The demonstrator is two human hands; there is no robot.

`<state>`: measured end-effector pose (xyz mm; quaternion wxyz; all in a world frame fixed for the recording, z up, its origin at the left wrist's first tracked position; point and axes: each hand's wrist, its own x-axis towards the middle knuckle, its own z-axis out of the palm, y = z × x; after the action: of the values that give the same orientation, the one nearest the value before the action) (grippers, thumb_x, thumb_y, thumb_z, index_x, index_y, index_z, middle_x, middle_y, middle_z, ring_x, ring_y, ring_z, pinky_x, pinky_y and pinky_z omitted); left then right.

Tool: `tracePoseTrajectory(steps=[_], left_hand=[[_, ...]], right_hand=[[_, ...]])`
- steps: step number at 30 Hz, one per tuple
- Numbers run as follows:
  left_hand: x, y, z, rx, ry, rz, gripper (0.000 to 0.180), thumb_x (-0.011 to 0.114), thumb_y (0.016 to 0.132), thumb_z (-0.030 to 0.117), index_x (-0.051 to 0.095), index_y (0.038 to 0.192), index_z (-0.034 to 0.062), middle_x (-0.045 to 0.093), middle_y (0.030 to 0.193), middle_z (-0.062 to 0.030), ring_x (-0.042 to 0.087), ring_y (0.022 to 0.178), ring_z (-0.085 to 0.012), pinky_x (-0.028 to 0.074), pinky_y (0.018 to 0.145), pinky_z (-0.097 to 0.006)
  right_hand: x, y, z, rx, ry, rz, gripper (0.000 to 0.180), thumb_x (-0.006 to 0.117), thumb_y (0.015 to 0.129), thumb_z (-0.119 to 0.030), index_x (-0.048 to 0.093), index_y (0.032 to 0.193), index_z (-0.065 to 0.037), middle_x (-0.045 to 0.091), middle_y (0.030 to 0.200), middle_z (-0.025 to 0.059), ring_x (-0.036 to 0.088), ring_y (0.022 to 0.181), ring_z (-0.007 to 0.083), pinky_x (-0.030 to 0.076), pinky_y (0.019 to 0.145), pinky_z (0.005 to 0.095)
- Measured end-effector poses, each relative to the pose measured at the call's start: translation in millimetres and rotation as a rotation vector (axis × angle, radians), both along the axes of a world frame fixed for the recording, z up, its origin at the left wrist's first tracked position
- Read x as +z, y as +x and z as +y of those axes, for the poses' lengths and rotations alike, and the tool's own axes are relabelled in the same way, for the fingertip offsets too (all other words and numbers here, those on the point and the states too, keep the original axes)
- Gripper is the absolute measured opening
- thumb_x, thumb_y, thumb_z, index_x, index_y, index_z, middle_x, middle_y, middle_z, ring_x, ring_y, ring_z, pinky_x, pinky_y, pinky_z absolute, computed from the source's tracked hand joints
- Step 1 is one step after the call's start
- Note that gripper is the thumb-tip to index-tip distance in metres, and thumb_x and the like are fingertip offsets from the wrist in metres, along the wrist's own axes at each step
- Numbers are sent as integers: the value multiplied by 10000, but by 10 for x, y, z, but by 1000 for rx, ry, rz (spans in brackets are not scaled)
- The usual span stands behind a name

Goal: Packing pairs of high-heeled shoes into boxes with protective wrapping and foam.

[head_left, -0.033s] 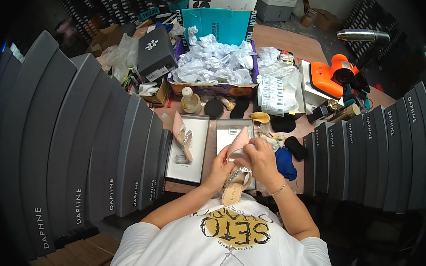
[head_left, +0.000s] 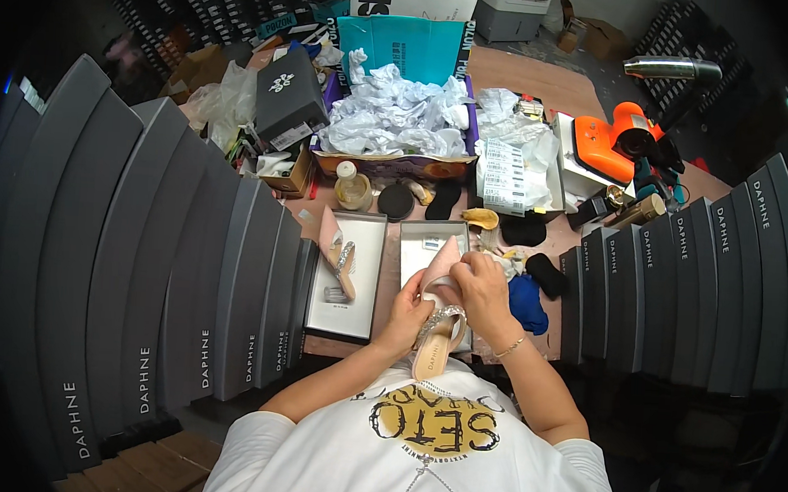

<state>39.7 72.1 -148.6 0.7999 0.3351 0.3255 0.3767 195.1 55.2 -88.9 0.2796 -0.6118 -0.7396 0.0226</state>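
Observation:
A pale pink pointed shoe [head_left: 444,261] with a beige insole and a sparkling jewelled strap is in both my hands, toe away from me and heel end near my shirt. My left hand [head_left: 406,314] is closed round its left side near the strap. At the shoe's opening, just behind the toe, my right hand [head_left: 485,294] is closed with fingertips pinched on the edge. Under the held shoe lies an open box part [head_left: 415,240] with a white inside. To the left, the matching shoe [head_left: 331,233] rests on its side in another open box part [head_left: 369,290].
Tall stacks of dark grey shoeboxes [head_left: 199,261] [head_left: 672,272] wall both sides. Beyond the shoes are a bottle [head_left: 350,187], a round black tin [head_left: 396,201], a carton of crumpled white paper [head_left: 393,111] and an orange device [head_left: 599,146]. A blue cloth [head_left: 526,305] lies by my right hand.

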Motion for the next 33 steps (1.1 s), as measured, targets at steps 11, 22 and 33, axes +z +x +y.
tracePoseTrajectory(steps=[11,22,33], left_hand=[[-16,-7,-63,91,120,46,483,464,931,-13,299,1385,-25,522,1227,-144,571,1063,-159,497,869,-249],[-82,7,73,-52,35,90,442,514,908,-20,351,1318,10,555,1114,-91,574,975,-124,495,828,-244],[-127,-140,47,18,-162,-9,415,485,924,53,327,1307,57,532,1126,-109,605,957,-165,547,771,-295]], right_hand=[[117,7,-217,437,56,-44,214,679,646,-137,536,790,-70,547,915,78,540,815,251,422,710,360],[100,-53,-49,46,-131,-99,265,650,680,-59,537,919,-64,534,1007,101,520,919,288,401,759,377],[41,-163,83,11,-98,337,553,694,730,-43,464,1233,-42,503,1126,147,522,1017,321,432,874,401]])
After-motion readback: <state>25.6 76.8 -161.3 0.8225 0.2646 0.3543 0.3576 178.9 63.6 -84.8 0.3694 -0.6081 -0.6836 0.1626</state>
